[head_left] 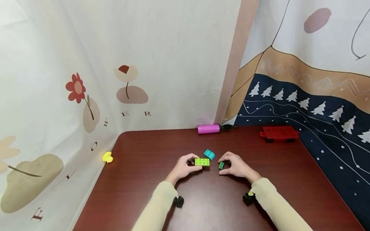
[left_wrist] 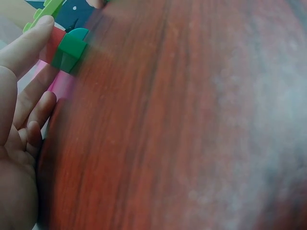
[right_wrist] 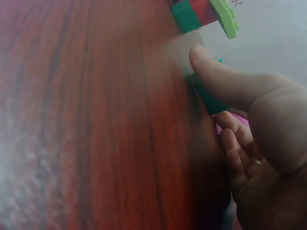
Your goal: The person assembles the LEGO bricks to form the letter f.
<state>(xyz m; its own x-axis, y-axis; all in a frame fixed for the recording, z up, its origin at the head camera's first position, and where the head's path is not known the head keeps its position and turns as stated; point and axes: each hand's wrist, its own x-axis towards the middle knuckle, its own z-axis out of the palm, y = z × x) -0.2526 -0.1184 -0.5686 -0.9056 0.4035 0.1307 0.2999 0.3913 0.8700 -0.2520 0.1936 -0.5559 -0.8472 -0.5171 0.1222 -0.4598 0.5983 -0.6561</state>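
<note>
My left hand (head_left: 185, 166) grips a stack of toy building bricks by its left end. On top lies a lime brick (head_left: 202, 162) with several studs. Under it, in the left wrist view, come a red brick (left_wrist: 52, 44) and a green brick (left_wrist: 70, 51) at the bottom, close to the tabletop. A small dark green brick (head_left: 221, 165) is pinched between thumb and fingers of my right hand (head_left: 236, 165), a short way right of the stack. Just behind the stack lies a teal brick (head_left: 209, 154) with a rounded end, touched by neither hand.
The brown table (head_left: 138, 189) meets printed curtains at the back and sides. At its back edge lies a purple cylinder (head_left: 208, 129) with a black end. A red toy wagon (head_left: 279, 133) stands back right, and a yellow toy duck (head_left: 107, 157) sits at the left edge.
</note>
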